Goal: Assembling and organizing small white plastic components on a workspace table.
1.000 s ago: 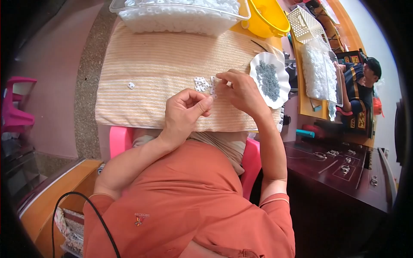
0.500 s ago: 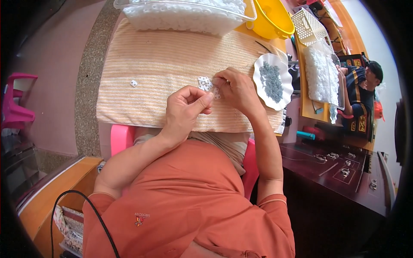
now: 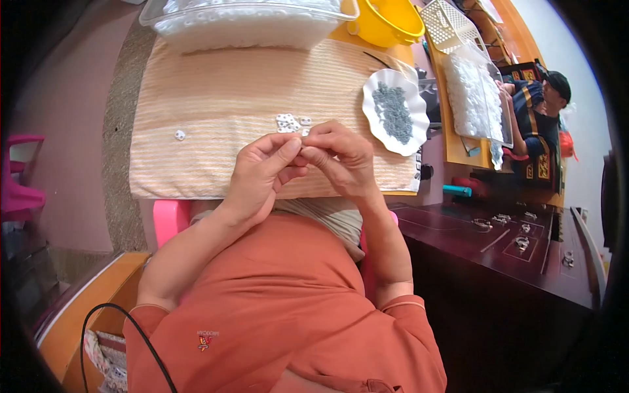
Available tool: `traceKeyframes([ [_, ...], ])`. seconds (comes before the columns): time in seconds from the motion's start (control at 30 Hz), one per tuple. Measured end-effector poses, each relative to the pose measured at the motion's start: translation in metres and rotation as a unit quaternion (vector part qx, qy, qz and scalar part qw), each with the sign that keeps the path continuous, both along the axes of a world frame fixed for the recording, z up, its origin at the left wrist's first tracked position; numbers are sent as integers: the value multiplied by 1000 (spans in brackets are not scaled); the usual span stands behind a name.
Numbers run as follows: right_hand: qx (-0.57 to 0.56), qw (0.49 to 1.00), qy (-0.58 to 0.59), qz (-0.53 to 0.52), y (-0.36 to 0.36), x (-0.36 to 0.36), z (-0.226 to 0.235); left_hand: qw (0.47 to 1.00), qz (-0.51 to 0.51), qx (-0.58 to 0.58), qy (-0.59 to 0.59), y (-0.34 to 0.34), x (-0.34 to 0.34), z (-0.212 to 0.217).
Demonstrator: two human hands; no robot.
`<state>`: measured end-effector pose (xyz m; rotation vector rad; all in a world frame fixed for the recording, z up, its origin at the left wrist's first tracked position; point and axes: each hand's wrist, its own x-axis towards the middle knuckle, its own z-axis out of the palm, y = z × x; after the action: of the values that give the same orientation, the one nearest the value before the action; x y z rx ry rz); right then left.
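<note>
While the left hand and right hand are pinched closed, contents indiscernible, the small white dotted plastic-looking pieces just beyond, on beige-striped cloth, likely handle light and stiff, best edge-gripped.

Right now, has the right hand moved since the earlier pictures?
Yes: against the dish, the right hand has shifted toward the near edge of the towel.

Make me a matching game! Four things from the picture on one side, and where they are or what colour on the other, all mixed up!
1. wavy-edged plate
2. basin
3. lone white piece
4. left hand

A. lying on the left part of the striped cloth
B. right up close to the right hand
C. holds grey bits
D. yellow

Pairs: 1-C, 2-D, 3-A, 4-B
</note>
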<state>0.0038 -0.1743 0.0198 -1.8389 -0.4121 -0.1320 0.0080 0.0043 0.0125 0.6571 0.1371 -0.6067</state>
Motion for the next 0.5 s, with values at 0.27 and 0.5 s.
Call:
traceKeyframes([
  [0.27,-16,996,75,-40,-23,-22,21,999,-15,29,-17,-1,-2,-10],
  [0.5,-276,923,11,-268,-102,-1,18,997,-34,64,-29,-6,-6,0],
])
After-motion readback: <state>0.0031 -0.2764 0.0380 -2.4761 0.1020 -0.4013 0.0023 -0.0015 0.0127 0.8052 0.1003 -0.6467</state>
